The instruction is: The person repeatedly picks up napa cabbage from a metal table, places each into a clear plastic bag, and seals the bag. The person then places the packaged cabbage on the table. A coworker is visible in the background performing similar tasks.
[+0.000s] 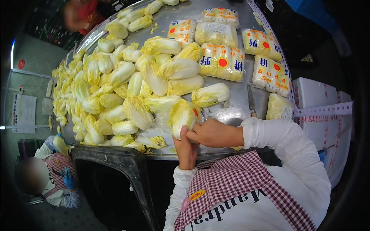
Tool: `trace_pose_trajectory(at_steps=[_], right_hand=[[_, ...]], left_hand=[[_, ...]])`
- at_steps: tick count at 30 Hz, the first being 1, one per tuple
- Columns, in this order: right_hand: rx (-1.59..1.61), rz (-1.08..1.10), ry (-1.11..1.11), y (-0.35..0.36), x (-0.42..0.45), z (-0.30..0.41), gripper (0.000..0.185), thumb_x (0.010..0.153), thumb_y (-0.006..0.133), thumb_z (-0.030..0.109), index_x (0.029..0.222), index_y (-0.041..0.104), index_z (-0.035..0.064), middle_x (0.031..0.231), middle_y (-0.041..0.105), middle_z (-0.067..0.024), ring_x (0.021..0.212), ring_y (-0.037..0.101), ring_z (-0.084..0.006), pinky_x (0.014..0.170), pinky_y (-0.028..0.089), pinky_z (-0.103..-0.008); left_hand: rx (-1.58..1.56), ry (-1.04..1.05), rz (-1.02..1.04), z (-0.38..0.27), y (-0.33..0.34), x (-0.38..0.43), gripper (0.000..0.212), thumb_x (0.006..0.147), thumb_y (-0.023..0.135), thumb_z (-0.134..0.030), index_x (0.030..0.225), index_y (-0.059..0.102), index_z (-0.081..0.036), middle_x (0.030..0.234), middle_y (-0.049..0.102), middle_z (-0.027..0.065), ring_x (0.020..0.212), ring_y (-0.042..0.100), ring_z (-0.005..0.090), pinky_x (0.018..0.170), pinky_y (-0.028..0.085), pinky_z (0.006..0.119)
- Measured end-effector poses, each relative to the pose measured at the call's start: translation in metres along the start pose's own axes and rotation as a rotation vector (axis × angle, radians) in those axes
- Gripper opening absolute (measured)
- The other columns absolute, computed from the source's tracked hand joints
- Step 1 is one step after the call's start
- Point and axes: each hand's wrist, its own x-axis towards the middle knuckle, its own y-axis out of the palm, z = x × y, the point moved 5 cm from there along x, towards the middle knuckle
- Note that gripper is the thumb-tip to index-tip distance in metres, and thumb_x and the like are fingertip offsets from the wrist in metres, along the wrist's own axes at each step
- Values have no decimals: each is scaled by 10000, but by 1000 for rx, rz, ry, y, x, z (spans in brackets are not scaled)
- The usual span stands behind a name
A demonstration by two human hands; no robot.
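My left hand grips the base of a baby napa cabbage, with the thumb across its white butt. Close against it, my right hand has its fingers curled at the right side of the same base; the fingertips are partly hidden. Under and beside the cabbage lies a clear printed plastic bag, mostly covered. Another loose cabbage rests just beyond my hands. A knife with a wooden handle lies to the right on the metal table.
A large heap of baby napa cabbages spreads leftward. Filled printed bags lie at the back and right. A black plastic crate stands at the table's front edge. White foam boxes are stacked right. Co-workers stand left and at the far side.
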Motion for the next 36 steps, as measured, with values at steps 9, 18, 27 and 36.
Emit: trace_pose_trajectory(at_steps=[9,18,27,36], right_hand=[[148,77,24,26,9,-10,236,759,642,143,928,507,48,746,619,-107,624,640,-313,489,498,-407],[448,163,189,22,11,-29,251,701,725,201,711,507,76,639,568,-87,604,604,-296,516,428,-431],[1566,-6,568,12,-3,-50,311,850,710,114,660,465,104,669,436,77,638,400,-16,579,314,-219],[2077,-979,547,-60,29,-70,148,881,628,66,1020,574,70,962,627,-32,865,622,-132,791,517,-289]], left_hand=[[39,-91,-27,-3,-5,2,457,949,541,-405,1294,463,-115,1073,634,76,866,665,193,543,565,344],[73,-296,156,-4,-9,10,572,909,537,-540,1306,477,-132,1097,637,88,905,652,238,624,550,435],[-271,-324,92,1,-14,23,565,995,361,-452,1313,498,-6,1251,595,158,1117,604,293,976,478,413],[-903,-529,447,18,6,21,335,974,485,-268,1202,546,-31,1083,621,128,943,625,243,737,538,320]])
